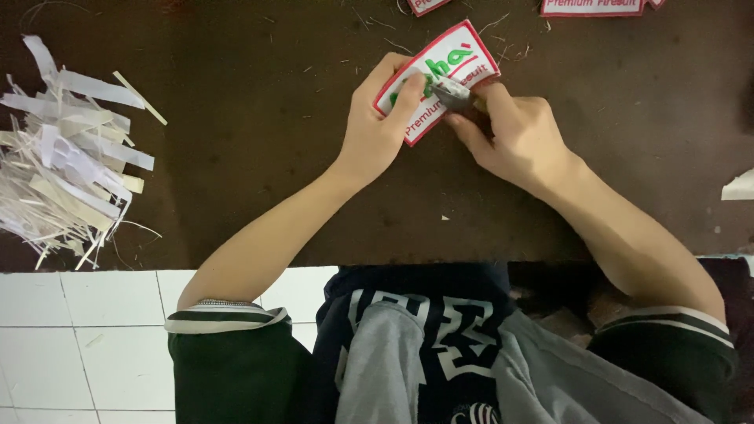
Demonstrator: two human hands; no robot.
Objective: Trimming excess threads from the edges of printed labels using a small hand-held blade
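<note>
The left hand point(377, 126) pinches a patch point(440, 74) while the right hand point(510, 133) grips small snips point(454, 94) at its edge, apparently trimming; careful turning seems called for

Dim, soft overhead light; slightly blurry, dark tabletop point(236, 157) underexposed.

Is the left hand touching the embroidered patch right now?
Touching. The head view shows the left hand gripping the white, red-bordered patch, thumb pressed on its face and fingers curled round its left edge.
</note>
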